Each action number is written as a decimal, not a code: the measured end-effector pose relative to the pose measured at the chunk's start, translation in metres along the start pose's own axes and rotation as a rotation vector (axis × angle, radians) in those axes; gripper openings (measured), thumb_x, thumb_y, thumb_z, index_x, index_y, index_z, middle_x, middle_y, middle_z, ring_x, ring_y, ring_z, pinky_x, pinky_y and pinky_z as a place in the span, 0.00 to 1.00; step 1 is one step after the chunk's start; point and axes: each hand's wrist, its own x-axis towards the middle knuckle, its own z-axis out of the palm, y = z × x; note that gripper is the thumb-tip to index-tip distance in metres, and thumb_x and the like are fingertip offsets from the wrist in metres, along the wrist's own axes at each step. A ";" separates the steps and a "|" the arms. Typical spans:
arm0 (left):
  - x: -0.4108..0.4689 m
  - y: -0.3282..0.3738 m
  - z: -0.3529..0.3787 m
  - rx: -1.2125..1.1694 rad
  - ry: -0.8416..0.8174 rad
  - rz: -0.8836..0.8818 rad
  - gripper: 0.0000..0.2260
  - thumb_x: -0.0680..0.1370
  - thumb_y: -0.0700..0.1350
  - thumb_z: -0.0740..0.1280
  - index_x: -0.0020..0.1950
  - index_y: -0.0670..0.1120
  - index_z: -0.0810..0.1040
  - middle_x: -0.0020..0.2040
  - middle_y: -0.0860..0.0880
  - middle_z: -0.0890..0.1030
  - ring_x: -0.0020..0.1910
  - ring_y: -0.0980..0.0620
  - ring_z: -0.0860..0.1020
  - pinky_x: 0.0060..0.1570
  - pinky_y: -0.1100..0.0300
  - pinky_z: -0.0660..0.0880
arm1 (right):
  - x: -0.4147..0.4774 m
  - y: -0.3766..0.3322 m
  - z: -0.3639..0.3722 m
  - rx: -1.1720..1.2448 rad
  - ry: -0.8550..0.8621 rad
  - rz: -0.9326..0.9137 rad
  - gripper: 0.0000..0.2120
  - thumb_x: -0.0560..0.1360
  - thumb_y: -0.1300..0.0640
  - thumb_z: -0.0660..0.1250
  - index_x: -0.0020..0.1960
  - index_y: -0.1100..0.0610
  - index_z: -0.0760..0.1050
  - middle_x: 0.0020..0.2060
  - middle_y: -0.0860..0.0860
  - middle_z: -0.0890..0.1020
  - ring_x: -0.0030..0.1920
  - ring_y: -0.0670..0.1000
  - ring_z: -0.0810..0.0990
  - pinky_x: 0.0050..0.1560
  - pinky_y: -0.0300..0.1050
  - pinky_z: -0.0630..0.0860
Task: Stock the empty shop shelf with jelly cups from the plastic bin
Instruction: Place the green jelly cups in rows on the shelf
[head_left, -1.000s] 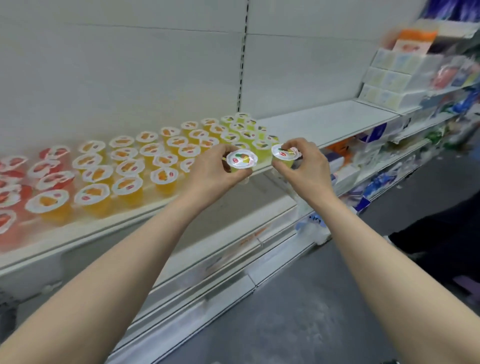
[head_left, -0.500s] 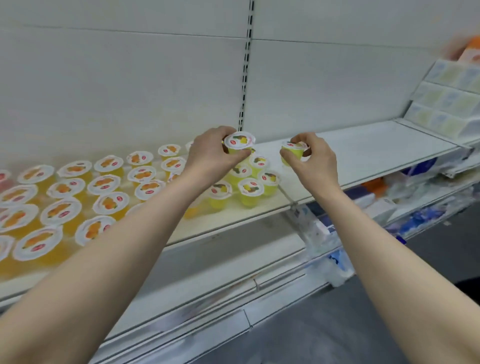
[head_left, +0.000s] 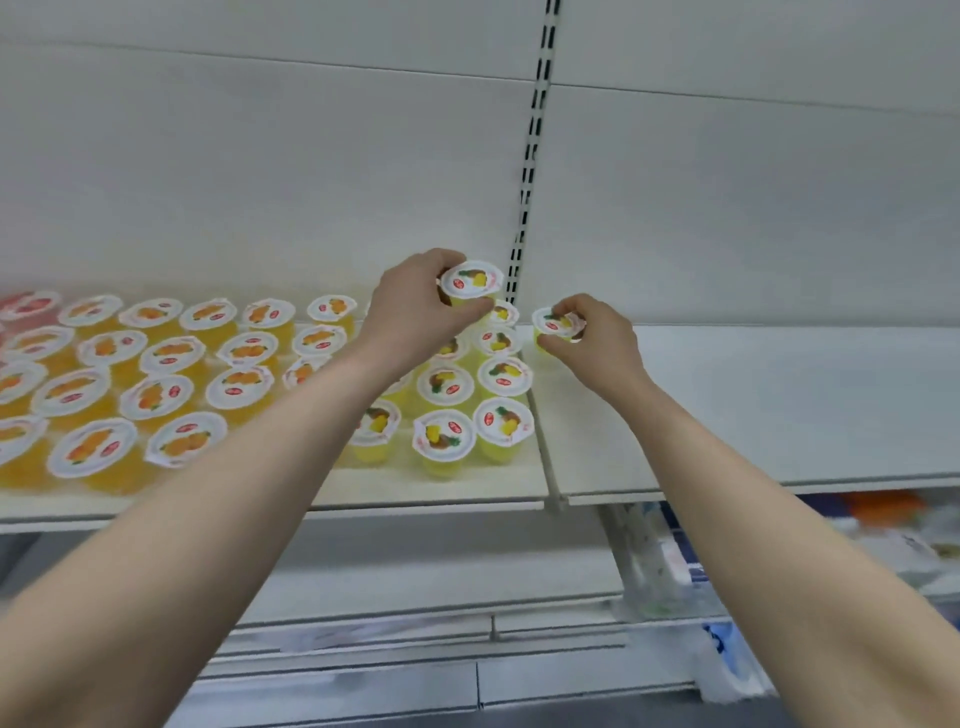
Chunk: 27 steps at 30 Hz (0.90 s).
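Yellow cup (head_left: 558, 323), lowered by right hand (head_left: 597, 348), nearer shelf (head_left: 779, 405)

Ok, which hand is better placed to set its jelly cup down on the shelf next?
Probably the right hand: the right cup hangs low over bare shelf beside the yellow rows. The left hand holds the left cup higher, above cups already placed.

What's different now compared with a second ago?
Both hands moved from the front edge of the shelf to its back. The left hand holds the left cup above the rear cups; the right hand holds the right cup beside them. Neither let go. The stocked rows stayed put.
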 end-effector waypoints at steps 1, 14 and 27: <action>0.001 0.001 0.002 0.018 0.010 -0.002 0.24 0.71 0.55 0.74 0.65 0.49 0.76 0.58 0.51 0.80 0.54 0.51 0.79 0.56 0.50 0.77 | 0.005 0.003 0.002 0.001 -0.014 -0.014 0.15 0.70 0.51 0.73 0.55 0.50 0.76 0.52 0.50 0.80 0.52 0.52 0.78 0.54 0.49 0.73; 0.014 0.016 0.022 0.087 0.034 -0.001 0.23 0.72 0.53 0.72 0.65 0.49 0.75 0.58 0.51 0.80 0.55 0.52 0.79 0.57 0.50 0.76 | 0.036 0.027 0.016 0.019 -0.081 -0.119 0.13 0.71 0.52 0.75 0.53 0.51 0.76 0.49 0.52 0.77 0.46 0.52 0.77 0.44 0.42 0.69; 0.023 0.033 0.063 0.392 -0.114 0.227 0.24 0.69 0.62 0.71 0.59 0.51 0.79 0.56 0.51 0.76 0.56 0.49 0.71 0.54 0.56 0.70 | 0.039 0.046 -0.036 -0.274 -0.093 -0.308 0.23 0.76 0.66 0.62 0.70 0.54 0.72 0.67 0.55 0.72 0.64 0.57 0.71 0.61 0.43 0.65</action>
